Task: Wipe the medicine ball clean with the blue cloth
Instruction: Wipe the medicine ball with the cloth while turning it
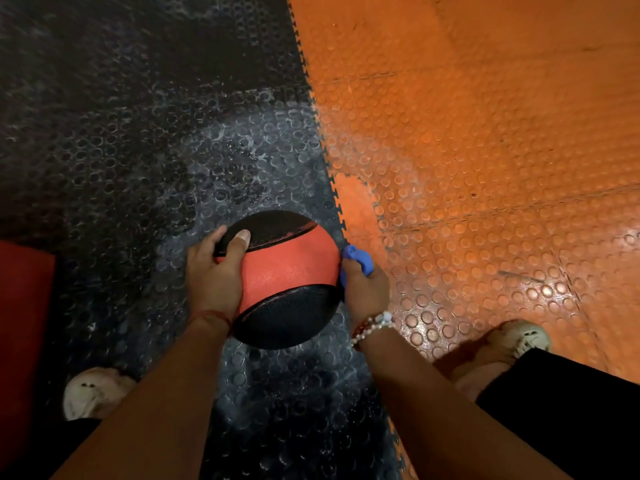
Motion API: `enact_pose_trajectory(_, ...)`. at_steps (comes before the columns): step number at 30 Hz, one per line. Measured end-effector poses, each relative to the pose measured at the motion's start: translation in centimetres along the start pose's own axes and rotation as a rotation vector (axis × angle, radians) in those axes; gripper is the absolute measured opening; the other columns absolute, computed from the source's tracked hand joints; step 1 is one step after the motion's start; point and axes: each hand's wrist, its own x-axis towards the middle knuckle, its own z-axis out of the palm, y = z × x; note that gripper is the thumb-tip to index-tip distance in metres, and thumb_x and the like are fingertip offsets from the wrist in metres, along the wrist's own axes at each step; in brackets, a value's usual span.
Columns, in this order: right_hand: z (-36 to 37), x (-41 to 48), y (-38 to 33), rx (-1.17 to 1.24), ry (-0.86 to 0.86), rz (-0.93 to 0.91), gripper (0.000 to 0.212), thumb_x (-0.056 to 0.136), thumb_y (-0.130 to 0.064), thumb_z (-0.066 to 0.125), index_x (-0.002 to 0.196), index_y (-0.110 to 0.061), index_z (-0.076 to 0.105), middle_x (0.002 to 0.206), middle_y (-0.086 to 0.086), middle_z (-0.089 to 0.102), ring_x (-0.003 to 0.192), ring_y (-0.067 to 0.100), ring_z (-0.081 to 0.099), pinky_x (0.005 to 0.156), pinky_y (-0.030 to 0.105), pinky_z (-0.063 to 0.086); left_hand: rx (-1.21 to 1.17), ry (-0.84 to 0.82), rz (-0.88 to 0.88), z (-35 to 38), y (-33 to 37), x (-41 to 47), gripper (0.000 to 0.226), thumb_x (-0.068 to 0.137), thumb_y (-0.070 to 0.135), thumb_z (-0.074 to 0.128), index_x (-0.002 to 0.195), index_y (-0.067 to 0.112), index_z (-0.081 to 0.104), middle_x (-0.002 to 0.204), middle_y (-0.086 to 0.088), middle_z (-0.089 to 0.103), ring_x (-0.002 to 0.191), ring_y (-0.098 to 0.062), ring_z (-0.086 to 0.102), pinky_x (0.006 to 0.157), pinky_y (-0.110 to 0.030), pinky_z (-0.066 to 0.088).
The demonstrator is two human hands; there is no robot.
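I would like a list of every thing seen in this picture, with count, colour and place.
medicine ball: one, red and black, between both hands
blue cloth: one, blue, against the ball's right side
black mat: one area, black, floor on the left
orange mat: one area, orange, floor on the right
red object: one, red, left edge; unidentifiable
left shoe: one, pale, bottom left
right shoe: one, pale, lower right
bead bracelet: one, whitish, right wrist
left hand: one, grips the ball's left side
right hand: one, holds the cloth
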Motion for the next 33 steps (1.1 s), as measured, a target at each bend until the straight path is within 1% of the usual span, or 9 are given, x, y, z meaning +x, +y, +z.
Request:
enact_pose_trajectory(3,0.1,-3.6,-1.9,-0.167,-0.042,-0.419,0.009,0.073,-0.030,0.060,0.071,-0.022,0.055,0.078,0.001,0.058,0.069,0.010,0.054,0.065,0.025,0.043,0.028,0.042,-0.019,0.2,0.0,-0.2,0.061,0.076,0.069,0.057,0.127,0.037,0.058,0.134,0.007,0.048,0.124,-0.015,0.048,0.110,-0.044,0.037)
enact_pose_trajectory(5,0.4,-3.8,-1.4,-0.269,-0.077,-0.538,0.013,0.078,-0.026,0.060,0.079,-0.020,0.049,0.094,0.005,0.051,0.080,0.014,0.050,0.071,0.025,0.041,0.054,0.083,-0.029,0.4,0.1,-0.6,0.063,0.080,0.067,0.053,0.133,0.034,0.055,0.140,0.003,0.046,0.129,-0.017,0.045,0.110,-0.039,0.032)
enact_pose_trajectory(9,0.1,-0.9,0.2,-0.116,-0.024,-0.360,0.018,0.084,-0.022,0.054,0.066,-0.022,0.050,0.068,0.002,0.051,0.061,0.014,0.046,0.058,0.025,0.036,0.052,0.154,-0.064,0.8,0.1,-1.9,0.069,0.078,0.072,0.048,0.137,0.035,0.052,0.142,0.001,0.047,0.131,-0.020,0.044,0.111,-0.042,0.032)
enact_pose_trajectory(13,-0.2,1.3,-1.0,-0.066,0.018,-0.013,0.025,0.085,-0.021,0.059,0.061,-0.018,0.059,0.059,-0.003,0.055,0.065,0.018,0.052,0.067,0.028,0.041,0.071,0.167,-0.131,1.5,1.2,-3.0,0.069,0.082,0.071,0.047,0.142,0.036,0.045,0.147,0.001,0.035,0.136,-0.023,0.034,0.108,-0.039,0.026)
enact_pose_trajectory(17,0.3,-1.7,-2.8,-0.199,-0.021,-0.403,0.023,0.079,-0.025,0.058,0.059,-0.014,0.056,0.064,0.003,0.057,0.059,0.014,0.052,0.060,0.026,0.042,0.073,0.171,-0.149,1.5,2.0,-3.3,0.068,0.084,0.069,0.046,0.142,0.035,0.045,0.148,-0.001,0.033,0.137,-0.024,0.032,0.112,-0.042,0.025)
enact_pose_trajectory(21,0.5,-4.6,-1.2,-0.333,-0.107,-0.617,0.029,0.076,-0.032,0.052,0.094,-0.009,0.053,0.106,0.006,0.047,0.097,0.019,0.049,0.083,0.029,0.043,0.057,0.178,-0.199,1.3,1.8,-3.3,0.066,0.085,0.068,0.047,0.142,0.035,0.045,0.148,-0.003,0.031,0.137,-0.027,0.032,0.112,-0.044,0.026)
enact_pose_trajectory(25,-0.1,-3.2,-0.2,-0.221,0.044,-0.486,0.020,0.080,-0.021,0.050,0.090,-0.004,0.052,0.099,0.009,0.047,0.088,0.010,0.040,0.074,0.020,0.033,0.099,0.184,-0.200,1.4,2.2,-4.4,0.064,0.088,0.065,0.046,0.143,0.031,0.041,0.148,-0.007,0.029,0.136,-0.031,0.031,0.109,-0.045,0.028)
enact_pose_trajectory(29,0.2,-1.5,-0.1,-0.048,0.100,-0.210,0.020,0.085,-0.019,0.054,0.065,-0.016,0.053,0.066,0.002,0.053,0.068,0.017,0.050,0.058,0.022,0.037,0.055,0.160,-0.197,1.2,2.4,-4.8,0.065,0.090,0.062,0.046,0.145,0.028,0.039,0.149,-0.006,0.028,0.135,-0.029,0.034,0.107,-0.043,0.031)
enact_pose_trajectory(33,-0.6,-1.7,-0.9,0.161,0.096,0.215,0.025,0.093,-0.017,0.050,0.099,0.004,0.063,0.084,0.020,0.064,0.082,0.035,0.061,0.052,0.022,0.045,0.019,0.140,-0.216,0.7,2.1,-5.1,0.063,0.092,0.060,0.046,0.146,0.028,0.036,0.149,-0.006,0.028,0.133,-0.028,0.037,0.104,-0.043,0.033)
